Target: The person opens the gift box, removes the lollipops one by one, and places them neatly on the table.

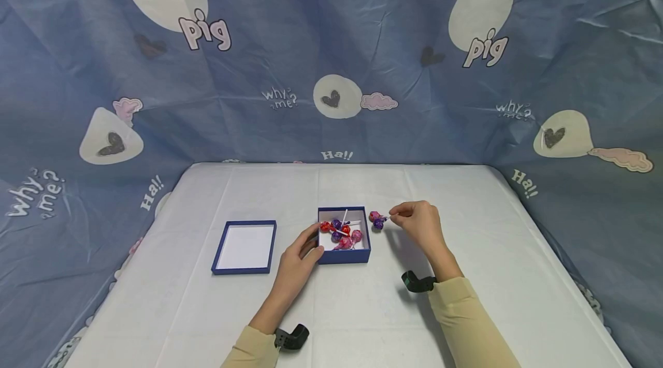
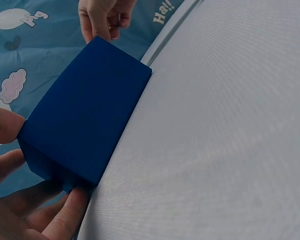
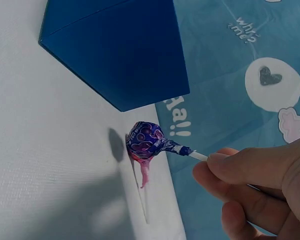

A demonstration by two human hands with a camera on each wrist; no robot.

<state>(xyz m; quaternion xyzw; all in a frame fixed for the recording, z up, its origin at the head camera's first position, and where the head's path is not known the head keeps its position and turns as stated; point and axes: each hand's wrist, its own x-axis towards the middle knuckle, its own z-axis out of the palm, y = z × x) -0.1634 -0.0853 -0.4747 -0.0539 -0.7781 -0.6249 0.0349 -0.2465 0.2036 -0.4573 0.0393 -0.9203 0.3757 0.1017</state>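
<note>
From my remote station, I saw the right hand [image 1: 422,227] pinch a round, purple-wrapped lollipop [image 3: 146,140], between the hands, by its white stick [image 3: 198,156], likely for control; the left hand [image 1: 297,264] gripped a rectangular blue cardboard box [image 1: 344,257], apparently steadying it.

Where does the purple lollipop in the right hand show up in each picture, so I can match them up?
Head: the purple lollipop is right of and below centre, between the blue box and the right hand.
Left wrist: not visible.
Right wrist: near the middle, its stick pinched between thumb and finger.
Shared landmark: the blue box, below centre in the head view, left of centre in the left wrist view, at the top in the right wrist view.
</note>
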